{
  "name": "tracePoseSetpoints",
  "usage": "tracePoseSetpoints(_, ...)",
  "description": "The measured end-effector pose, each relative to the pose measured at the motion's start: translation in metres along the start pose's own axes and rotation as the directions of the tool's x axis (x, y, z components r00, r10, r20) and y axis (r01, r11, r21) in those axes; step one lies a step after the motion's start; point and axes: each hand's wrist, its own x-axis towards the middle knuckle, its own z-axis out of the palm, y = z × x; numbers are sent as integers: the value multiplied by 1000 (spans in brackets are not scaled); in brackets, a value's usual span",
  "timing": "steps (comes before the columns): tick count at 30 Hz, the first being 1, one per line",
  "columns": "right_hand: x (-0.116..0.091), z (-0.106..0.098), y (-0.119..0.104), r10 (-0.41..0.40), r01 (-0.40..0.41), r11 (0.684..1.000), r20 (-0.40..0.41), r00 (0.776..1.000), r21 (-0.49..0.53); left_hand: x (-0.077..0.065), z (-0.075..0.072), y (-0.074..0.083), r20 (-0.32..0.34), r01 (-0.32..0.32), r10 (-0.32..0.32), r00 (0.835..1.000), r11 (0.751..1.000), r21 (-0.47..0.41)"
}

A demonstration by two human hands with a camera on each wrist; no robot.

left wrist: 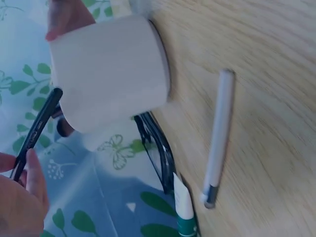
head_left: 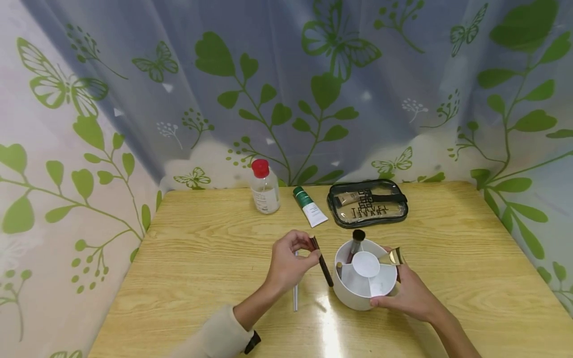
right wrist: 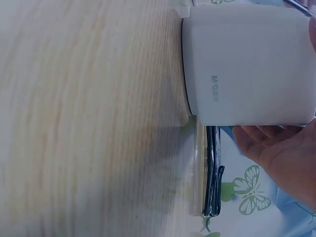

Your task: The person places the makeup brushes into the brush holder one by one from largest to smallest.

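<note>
Black pen [head_left: 326, 269], pinched by left hand [head_left: 290, 261]; white organizer [head_left: 353, 300], gripped by right hand [head_left: 413, 296]; presumably mid-filling, next needing an upward lift

Table [head_left: 201, 233] in front of curtain [head_left: 174, 104]. Along the back, left to right: bottle [head_left: 266, 195], tube [head_left: 310, 207], pouch [head_left: 368, 204]. Cup [head_left: 351, 297] before pouch; brush [head_left: 356, 242] in its rear compartment. Right hand [head_left: 413, 294] on cup's right side. Left of cup: pen [head_left: 325, 268] in left hand [head_left: 290, 261]. Further left, stick [head_left: 295, 297] on table.
</note>
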Motion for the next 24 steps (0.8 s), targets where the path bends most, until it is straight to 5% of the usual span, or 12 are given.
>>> tracePoseSetpoints(7,0,2,0,-35,35,999,-22,999,8,-7,11,6,18,-47,50,999,990,-135)
tracePoseSetpoints(24,1,1,4,-33,33,999,-15,999,21,-20,35,-20,46,-244,245,968,969,-29)
